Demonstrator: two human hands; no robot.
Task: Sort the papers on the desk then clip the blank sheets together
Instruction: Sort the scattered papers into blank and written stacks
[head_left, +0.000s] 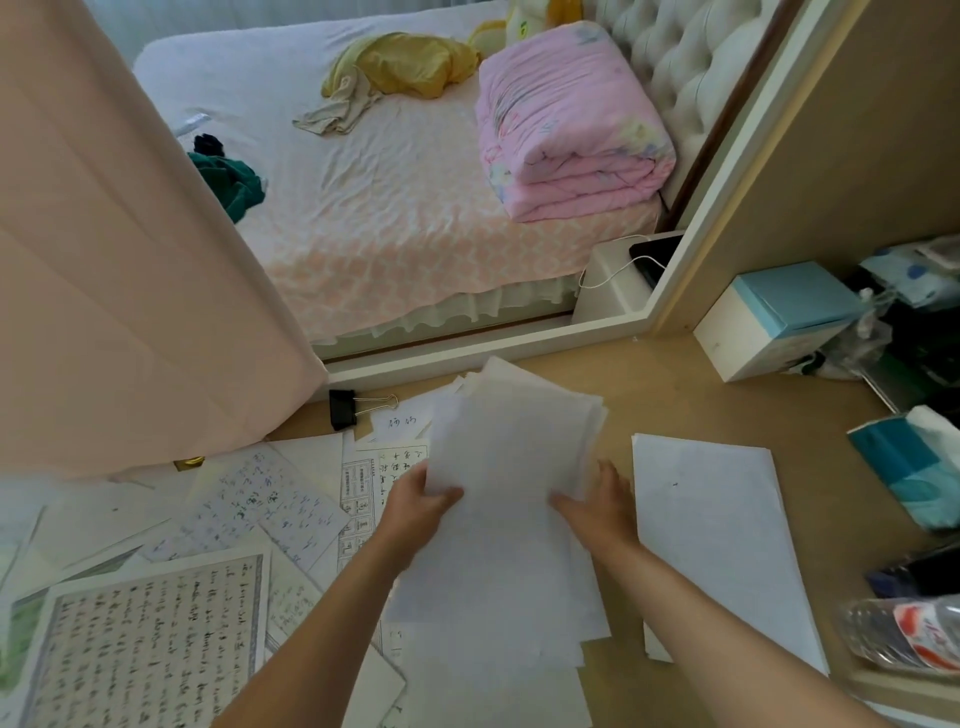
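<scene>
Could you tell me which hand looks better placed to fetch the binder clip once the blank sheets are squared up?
Probably the left hand: the binder clip lies to its far left, while the right hand would have to cross the sheets both hands hold.

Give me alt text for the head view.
Both hands, left hand and right hand, hold a stack of blank sheets above the desk. Written papers lie left, a blank pile right, a black binder clip behind.

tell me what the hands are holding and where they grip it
Both hands hold a bundle of blank sheets by its near edge: the left hand at the near-left corner, the right hand at the near-right corner.
</scene>
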